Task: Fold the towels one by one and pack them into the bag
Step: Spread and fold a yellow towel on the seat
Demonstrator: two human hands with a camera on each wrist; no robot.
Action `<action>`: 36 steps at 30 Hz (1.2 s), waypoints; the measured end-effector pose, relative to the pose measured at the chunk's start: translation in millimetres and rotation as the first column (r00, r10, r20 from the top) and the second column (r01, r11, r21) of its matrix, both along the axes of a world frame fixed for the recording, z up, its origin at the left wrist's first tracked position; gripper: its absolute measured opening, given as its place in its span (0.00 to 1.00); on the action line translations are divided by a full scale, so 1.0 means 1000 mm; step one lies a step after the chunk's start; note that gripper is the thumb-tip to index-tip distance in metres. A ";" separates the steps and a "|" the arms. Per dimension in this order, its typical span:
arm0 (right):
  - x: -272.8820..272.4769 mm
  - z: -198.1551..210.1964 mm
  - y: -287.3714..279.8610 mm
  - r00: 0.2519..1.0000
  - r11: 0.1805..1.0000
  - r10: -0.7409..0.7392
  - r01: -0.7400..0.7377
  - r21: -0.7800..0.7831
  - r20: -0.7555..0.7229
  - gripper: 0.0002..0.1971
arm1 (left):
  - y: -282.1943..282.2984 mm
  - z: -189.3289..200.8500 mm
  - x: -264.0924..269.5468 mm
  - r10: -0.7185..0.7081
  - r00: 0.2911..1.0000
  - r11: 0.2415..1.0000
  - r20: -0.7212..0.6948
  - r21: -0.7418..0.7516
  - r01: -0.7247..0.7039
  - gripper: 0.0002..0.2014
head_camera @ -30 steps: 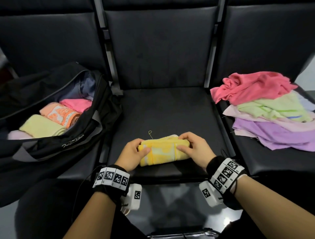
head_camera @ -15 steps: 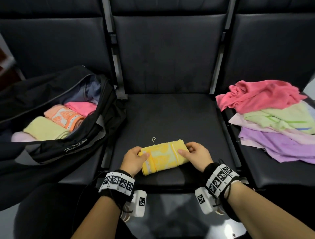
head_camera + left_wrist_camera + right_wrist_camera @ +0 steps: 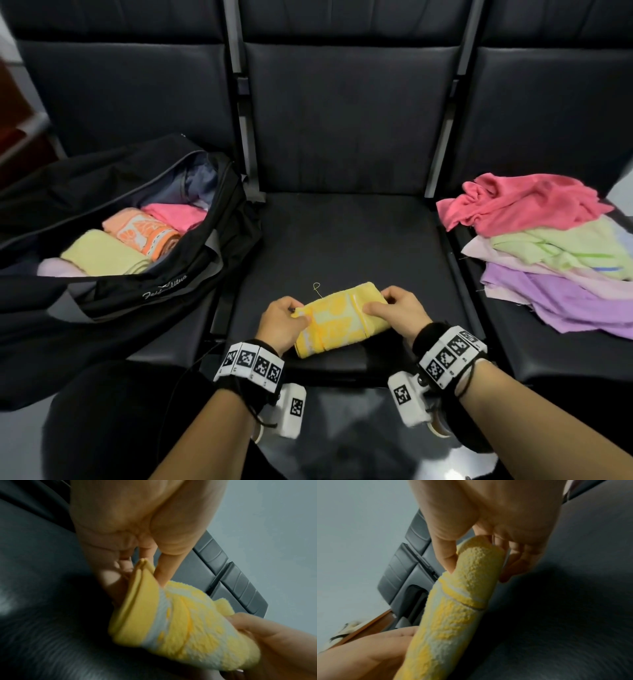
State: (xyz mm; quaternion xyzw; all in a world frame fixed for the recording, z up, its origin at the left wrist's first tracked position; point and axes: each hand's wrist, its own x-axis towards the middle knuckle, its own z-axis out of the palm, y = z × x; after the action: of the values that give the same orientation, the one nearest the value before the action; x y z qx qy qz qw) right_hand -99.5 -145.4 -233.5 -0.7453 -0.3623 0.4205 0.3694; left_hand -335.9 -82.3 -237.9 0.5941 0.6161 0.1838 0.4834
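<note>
A folded yellow towel [image 3: 339,318] with a pale pattern is held just above the front of the middle black seat [image 3: 346,240]. My left hand [image 3: 284,320] pinches its left end, thumb on top, as the left wrist view shows on the towel [image 3: 180,626]. My right hand [image 3: 394,311] grips its right end, fingers curled under and thumb on top of the towel [image 3: 467,588]. The open black bag [image 3: 144,281] lies on the left seat with several folded towels [image 3: 137,240] inside. A heap of unfolded towels [image 3: 548,246] lies on the right seat.
Black seat backs [image 3: 349,120] rise behind all three seats. Metal frame posts [image 3: 246,137] separate them. A loose yellow thread [image 3: 317,289] curls up from the towel's far edge. Dark floor shows below my forearms.
Both hands have raised the folded yellow towel slightly off the seat and tilted it, left end nearer me. The camera has shifted a little, so the bag and heap sit lower in view.
</note>
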 end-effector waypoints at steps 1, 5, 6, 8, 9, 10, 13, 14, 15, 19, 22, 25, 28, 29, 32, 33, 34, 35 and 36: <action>-0.003 0.004 -0.002 1.000 0.999 -0.006 0.006 0.053 -0.015 0.14 | 0.000 0.002 -0.001 -0.019 0.999 1.000 -0.032 0.015 0.020 0.06; -0.010 0.040 -0.001 0.992 0.967 0.104 -0.117 0.225 0.068 0.19 | 0.003 0.025 -0.004 -0.199 0.976 0.976 -0.086 0.071 0.205 0.27; -0.012 0.052 0.000 0.979 0.952 0.155 -0.184 0.243 0.133 0.18 | 0.002 0.035 -0.004 -0.257 0.966 0.962 -0.041 0.087 0.259 0.35; -0.017 0.075 0.002 0.931 0.913 0.265 -0.326 0.246 0.250 0.17 | -0.001 0.051 -0.002 -0.370 0.924 0.927 0.099 0.113 0.359 0.47; -0.022 0.086 0.002 0.903 0.887 0.322 -0.393 0.242 0.286 0.16 | -0.004 0.057 -0.001 -0.426 0.889 0.904 0.166 0.123 0.410 0.50; -0.027 0.095 0.002 0.872 0.859 0.375 -0.455 0.236 0.315 0.16 | -0.006 0.061 0.001 -0.471 0.849 0.882 0.240 0.129 0.453 0.53; -0.044 0.118 0.005 0.799 0.783 0.476 -0.575 0.237 0.367 0.17 | -0.009 0.069 0.003 -0.467 0.745 0.871 0.476 0.104 0.480 0.47; -0.049 0.125 0.007 0.795 0.768 0.478 -0.585 0.260 0.373 0.17 | -0.008 0.071 0.002 -0.445 0.720 0.877 0.533 0.095 0.472 0.42; -0.054 0.131 0.011 0.802 0.762 0.462 -0.578 0.293 0.379 0.17 | -0.008 0.073 -0.001 -0.423 0.704 0.884 0.571 0.090 0.458 0.38; -0.076 0.143 0.033 0.893 0.796 0.336 -0.439 0.417 0.299 0.23 | 0.000 0.079 -0.025 -0.286 0.687 0.943 0.668 0.068 0.327 0.30; -0.102 0.140 0.053 0.939 0.835 0.337 -0.334 0.437 0.073 0.34 | 0.009 0.083 -0.052 -0.161 0.711 0.986 0.684 0.089 0.138 0.30; -0.126 0.133 0.071 0.882 0.847 0.460 -0.402 0.348 -0.103 0.37 | 0.019 0.085 -0.083 -0.025 0.681 0.996 0.732 0.075 -0.044 0.27; -0.151 0.125 0.086 0.769 0.770 0.628 -0.590 0.240 -0.123 0.29 | 0.032 0.088 -0.112 0.055 0.640 0.986 0.767 0.058 -0.154 0.21; -0.160 0.124 0.092 0.749 0.754 0.650 -0.617 0.226 -0.124 0.28 | 0.036 0.090 -0.120 0.069 0.645 0.984 0.761 0.057 -0.172 0.20; -0.185 0.126 0.114 0.752 0.745 0.656 -0.628 0.227 -0.073 0.25 | 0.051 0.095 -0.140 0.109 0.701 0.972 0.704 0.072 -0.224 0.18; -0.194 0.128 0.122 0.749 0.739 0.660 -0.634 0.226 -0.059 0.24 | 0.056 0.097 -0.147 0.130 0.713 0.967 0.688 0.071 -0.245 0.17; -0.203 0.129 0.130 0.742 0.732 0.669 -0.645 0.222 -0.049 0.23 | 0.062 0.099 -0.154 0.152 0.720 0.961 0.677 0.068 -0.267 0.18; -0.213 0.130 0.138 0.733 0.723 0.679 -0.658 0.213 -0.039 0.23 | 0.067 0.100 -0.162 0.169 0.725 0.956 0.668 0.068 -0.286 0.18; -0.222 0.131 0.146 0.725 0.714 0.688 -0.670 0.201 -0.028 0.22 | 0.073 0.103 -0.171 0.180 0.732 0.952 0.657 0.072 -0.299 0.18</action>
State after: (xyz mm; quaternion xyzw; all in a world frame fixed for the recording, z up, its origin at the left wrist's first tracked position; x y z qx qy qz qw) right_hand -321.4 0.5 -102.8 -0.5018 -0.6275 0.5299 0.2715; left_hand -506.8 -9.5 -135.0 0.4496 0.4661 0.4896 0.5838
